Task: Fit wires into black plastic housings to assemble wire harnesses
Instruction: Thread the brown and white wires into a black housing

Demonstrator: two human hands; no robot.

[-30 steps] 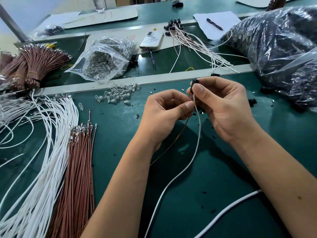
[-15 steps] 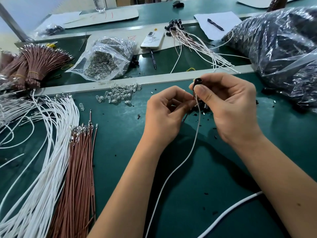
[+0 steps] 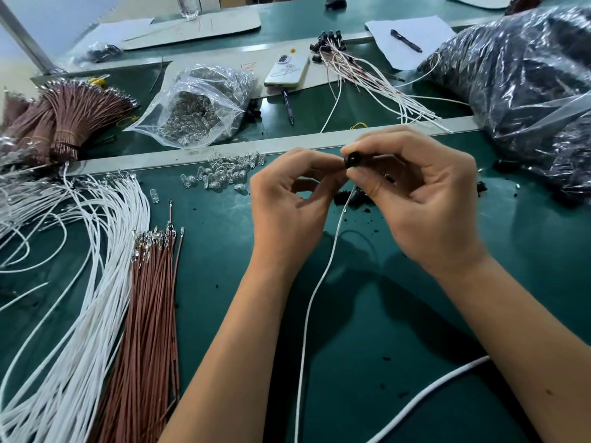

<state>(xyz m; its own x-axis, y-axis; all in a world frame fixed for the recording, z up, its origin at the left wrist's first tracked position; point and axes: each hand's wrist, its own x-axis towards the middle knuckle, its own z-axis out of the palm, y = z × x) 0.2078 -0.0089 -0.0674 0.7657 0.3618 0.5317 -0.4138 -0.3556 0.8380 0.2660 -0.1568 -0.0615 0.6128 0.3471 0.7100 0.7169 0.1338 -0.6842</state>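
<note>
My right hand (image 3: 419, 199) pinches a small round black housing (image 3: 352, 161) between thumb and forefinger, just above the green mat. A white wire (image 3: 315, 292) hangs from the housing and trails toward me. My left hand (image 3: 287, 203) is curled, its thumb and forefinger tips pinched together right against the housing's left side. They seem to hold a wire end there, which the fingers hide. A thin dark wire loop (image 3: 367, 239) lies on the mat under my hands.
Loose white wires (image 3: 80, 251) and brown wires (image 3: 150, 298) lie at the left. Clear bulbs (image 3: 224, 174) and their bag (image 3: 198, 110) are ahead. Finished harnesses (image 3: 367, 68), a phone (image 3: 287, 70) and a large bag of black parts (image 3: 527, 91) sit beyond. A thick white cable (image 3: 431, 388) is near me.
Both hands rose slightly and the housing turned its round face toward me. The brown wire that hung below my left hand is no longer seen hanging there.
</note>
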